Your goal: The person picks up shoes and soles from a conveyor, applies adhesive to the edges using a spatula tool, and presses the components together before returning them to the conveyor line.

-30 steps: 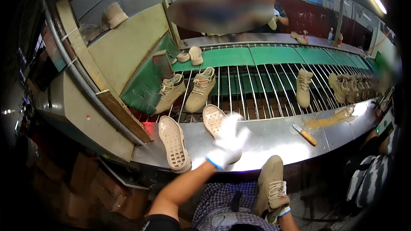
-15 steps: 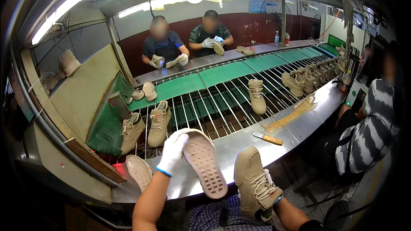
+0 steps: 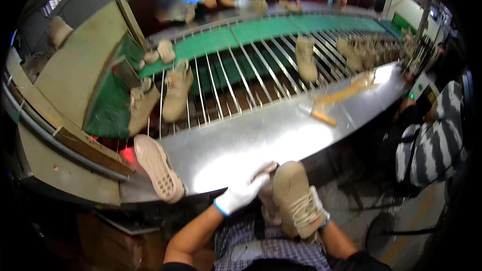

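In the head view, the left hand has its grip closed on a sole, the right hand on a beige lace-up shoe, side by side before the tabletop's front edge. Another sole lies at the left end, a knife near the back edge.
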Tool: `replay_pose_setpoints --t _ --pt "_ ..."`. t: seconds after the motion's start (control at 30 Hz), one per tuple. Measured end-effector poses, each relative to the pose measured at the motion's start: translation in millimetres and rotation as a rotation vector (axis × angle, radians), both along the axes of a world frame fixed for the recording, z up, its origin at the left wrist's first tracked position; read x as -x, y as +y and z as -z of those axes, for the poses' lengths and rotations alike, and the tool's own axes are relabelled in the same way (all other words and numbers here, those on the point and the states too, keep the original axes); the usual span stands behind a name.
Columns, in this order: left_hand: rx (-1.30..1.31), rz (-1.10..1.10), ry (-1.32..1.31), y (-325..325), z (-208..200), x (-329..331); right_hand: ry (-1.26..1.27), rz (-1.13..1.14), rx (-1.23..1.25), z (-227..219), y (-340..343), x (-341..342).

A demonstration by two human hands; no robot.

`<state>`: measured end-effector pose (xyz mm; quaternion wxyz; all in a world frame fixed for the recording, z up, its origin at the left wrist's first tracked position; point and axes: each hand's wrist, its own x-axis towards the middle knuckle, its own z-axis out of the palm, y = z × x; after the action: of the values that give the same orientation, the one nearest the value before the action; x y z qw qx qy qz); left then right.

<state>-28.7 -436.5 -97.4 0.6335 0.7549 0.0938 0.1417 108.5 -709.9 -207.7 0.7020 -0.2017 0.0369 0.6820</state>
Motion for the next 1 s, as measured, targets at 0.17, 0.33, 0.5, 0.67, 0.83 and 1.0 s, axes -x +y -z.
replay_pose_setpoints --t 0.17,0.33,0.5,0.67,0.83,1.0 --pt "0.063 -0.056 -0.005 -2 -8 -6 0.009 -0.081 -0.023 -9 7 9" --pt "0.105 -0.114 0.032 -5 -30 -13 -0.248 -0.135 0.107 59 -1 9" --pt "-0.006 -0.149 0.060 3 -27 -4 -0.380 -0.038 0.264 -2 13 19" --pt "-0.057 -0.098 0.048 0 -34 -1 -0.662 -0.141 0.366 -47 17 13" --pt "-0.077 -0.076 0.047 1 -36 0 -0.708 -0.122 0.303 -44 17 12" --pt "-0.183 -0.064 0.038 2 -41 0 -0.716 -0.142 0.303 -49 19 9"
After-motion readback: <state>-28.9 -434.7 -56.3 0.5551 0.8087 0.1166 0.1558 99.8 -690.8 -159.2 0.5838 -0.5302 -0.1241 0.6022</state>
